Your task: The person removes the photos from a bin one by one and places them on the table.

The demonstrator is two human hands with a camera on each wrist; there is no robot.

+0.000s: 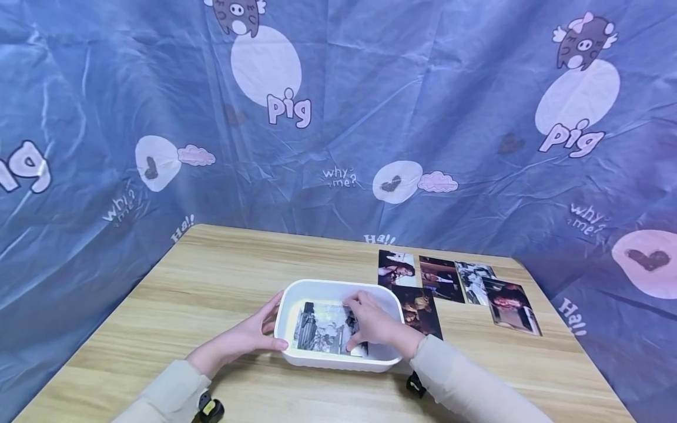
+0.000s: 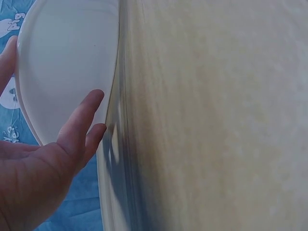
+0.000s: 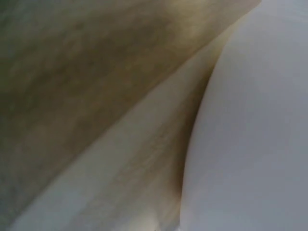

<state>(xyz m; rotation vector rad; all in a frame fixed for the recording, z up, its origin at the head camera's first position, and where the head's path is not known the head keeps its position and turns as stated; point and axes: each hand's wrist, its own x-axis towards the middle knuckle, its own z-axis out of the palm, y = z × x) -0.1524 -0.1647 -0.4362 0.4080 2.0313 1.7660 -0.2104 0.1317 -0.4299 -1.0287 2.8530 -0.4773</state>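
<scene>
A white plastic tub (image 1: pixel 338 365) stands on the table with a black-and-white photo (image 1: pixel 322 332) lying inside it. My right hand (image 1: pixel 372 323) reaches into the tub and grips the photo's right part between thumb and fingers, which are set at opposite edges. At the tub's left end, my left hand (image 1: pixel 254 332) rests with its thumb at the front corner of the rim. The left wrist view shows that hand (image 2: pixel 48 168) with fairly straight fingers touching the tub's outer wall (image 2: pixel 72 57). In the right wrist view only a white surface and blurred wood appear; the hand is hidden.
Several photos lie on the wooden table (image 1: pixel 211 270) to the right: a dark one (image 1: pixel 418 308) beside the tub, others behind it, and one (image 1: pixel 512 305) farthest right. A blue patterned curtain (image 1: pixel 338 129) surrounds the table's back and sides.
</scene>
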